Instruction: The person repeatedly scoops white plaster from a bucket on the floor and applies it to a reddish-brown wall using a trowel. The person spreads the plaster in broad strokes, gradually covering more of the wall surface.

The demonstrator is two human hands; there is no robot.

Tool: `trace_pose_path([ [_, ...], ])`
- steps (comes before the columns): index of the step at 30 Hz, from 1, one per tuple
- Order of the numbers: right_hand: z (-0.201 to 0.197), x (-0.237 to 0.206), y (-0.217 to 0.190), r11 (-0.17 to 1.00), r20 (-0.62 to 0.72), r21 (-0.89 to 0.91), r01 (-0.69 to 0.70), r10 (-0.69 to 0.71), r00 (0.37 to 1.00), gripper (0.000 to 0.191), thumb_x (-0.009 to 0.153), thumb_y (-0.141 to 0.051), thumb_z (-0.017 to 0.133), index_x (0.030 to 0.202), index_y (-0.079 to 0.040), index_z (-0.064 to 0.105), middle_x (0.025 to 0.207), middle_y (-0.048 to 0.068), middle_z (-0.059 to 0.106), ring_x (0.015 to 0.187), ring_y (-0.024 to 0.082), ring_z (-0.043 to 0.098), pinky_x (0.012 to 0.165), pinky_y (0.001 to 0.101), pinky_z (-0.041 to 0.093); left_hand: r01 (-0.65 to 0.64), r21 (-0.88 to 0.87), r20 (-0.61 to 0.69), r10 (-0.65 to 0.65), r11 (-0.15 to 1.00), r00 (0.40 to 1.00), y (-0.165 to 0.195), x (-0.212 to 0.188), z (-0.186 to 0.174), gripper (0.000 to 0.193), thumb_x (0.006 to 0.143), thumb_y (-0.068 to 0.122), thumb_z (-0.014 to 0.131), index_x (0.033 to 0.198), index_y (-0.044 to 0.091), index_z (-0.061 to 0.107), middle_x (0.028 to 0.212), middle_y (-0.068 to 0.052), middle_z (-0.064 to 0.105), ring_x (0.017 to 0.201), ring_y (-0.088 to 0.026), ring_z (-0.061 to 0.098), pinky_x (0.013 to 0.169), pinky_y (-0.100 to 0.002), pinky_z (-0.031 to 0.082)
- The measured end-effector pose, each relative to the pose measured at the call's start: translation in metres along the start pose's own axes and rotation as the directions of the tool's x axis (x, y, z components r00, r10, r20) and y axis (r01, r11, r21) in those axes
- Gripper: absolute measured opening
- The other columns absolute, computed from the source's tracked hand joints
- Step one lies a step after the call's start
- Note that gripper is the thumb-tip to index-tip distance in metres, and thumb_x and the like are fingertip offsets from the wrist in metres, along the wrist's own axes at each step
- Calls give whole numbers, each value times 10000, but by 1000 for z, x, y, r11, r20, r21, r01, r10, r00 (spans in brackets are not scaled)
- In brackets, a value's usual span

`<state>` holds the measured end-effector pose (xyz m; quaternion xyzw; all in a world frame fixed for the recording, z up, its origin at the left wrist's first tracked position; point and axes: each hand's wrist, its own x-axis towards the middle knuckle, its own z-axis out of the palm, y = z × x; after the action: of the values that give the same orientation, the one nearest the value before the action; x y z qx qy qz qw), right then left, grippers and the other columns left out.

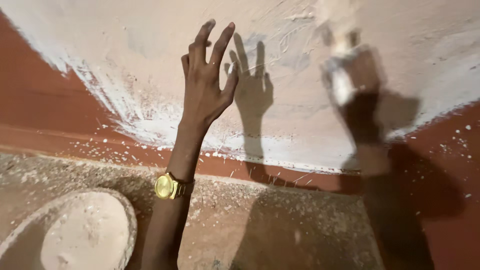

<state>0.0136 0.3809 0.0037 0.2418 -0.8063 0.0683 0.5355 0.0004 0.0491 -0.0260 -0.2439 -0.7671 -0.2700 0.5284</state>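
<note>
- Left hand (204,85): raised with fingers spread and straight, gripping nothing; it is lifted toward the wall (150,30), though contact cannot be told. A gold watch (167,186) sits on the wrist.
- Right hand (357,100): at three o'clock from the left, blurred and coated pale; it seems pressed to the wall with a lump of plaster (341,82), but the grip cannot be told.
- Plaster coat (280,120): covers the wall's upper and middle area, its lower edge ragged.
- Red wall band (45,100): bare at nine o'clock and four o'clock, flecked with white, so judged not yet coated.
- Basin (131,220): at seven o'clock on the floor (280,225), heaped with pale mix (85,235), so material remains.
</note>
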Motion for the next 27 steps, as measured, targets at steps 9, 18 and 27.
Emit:
trace_pose_path([
  [9,71,-69,-81,880,196,268,392,-448,873,199,994,-95,684,1177,-155,736,1160,190,754,1000,213,740,715,200,653,178,40,-37,-177,983,984,-28,-3,7,734,1031,124,633,1675,205,291,1720,-107,272,1520,-334,401,1246,-518,371],
  [18,-24,44,3,931,46,366,-13,-4,999,91,1037,-99,768,1121,-68,750,1044,117,756,904,182,731,718,291,643,161,-108,-35,-166,981,986,-18,1,18,681,1044,58,603,1651,139,304,1662,-173,384,1545,-394,398,1275,-554,336],
  [27,18,30,-28,986,-382,-55,158,-167,909,128,1002,-91,813,1019,-11,715,928,174,705,843,274,684,668,396,608,183,-63,52,-180,981,982,-3,-2,-37,700,971,48,609,1611,128,337,1620,-220,374,1472,-428,430,1197,-525,413],
])
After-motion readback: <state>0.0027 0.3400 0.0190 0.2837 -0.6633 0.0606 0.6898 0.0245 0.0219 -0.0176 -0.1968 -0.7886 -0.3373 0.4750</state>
